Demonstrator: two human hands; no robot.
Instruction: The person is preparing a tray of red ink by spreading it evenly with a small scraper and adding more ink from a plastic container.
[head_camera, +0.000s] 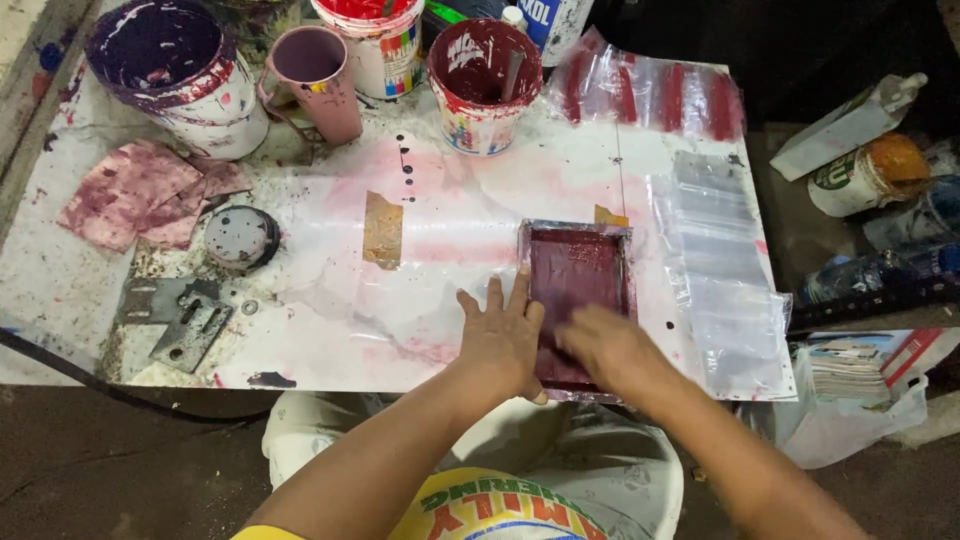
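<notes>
Fingers of the left hand are spreading flat, pressing down on the left rim of the small printing screen, thumb tucked near the front edge. The right hand is lying over the screen's lower half, blurred with motion; its fingers are looking loosely extended, but I cannot tell whether they are gripping anything beneath them.

That dark maroon screen is sitting toward the right front of the white surface, its near edge almost at the lip. By my reading, the print stroke is what is in hand: one hand steadying the frame, the other working across the mesh. A next move, as I judge it, is calling for the frame staying dead still and lifting straight up so nothing smears.

Moving outward: a stack of clear plastic bags is lying just beside the screen on the right, running to the surface's right edge, with red-striped printed bags behind. A strip of brown tape is sitting to the left, with open room between it and the left hand. Further back, a maroon ink tub, a purple mug and a purple-stained bucket are crowding the rear. Stained rags and a metal bracket are occupying the far left. Tightest is the front edge, right under the wrists.
</notes>
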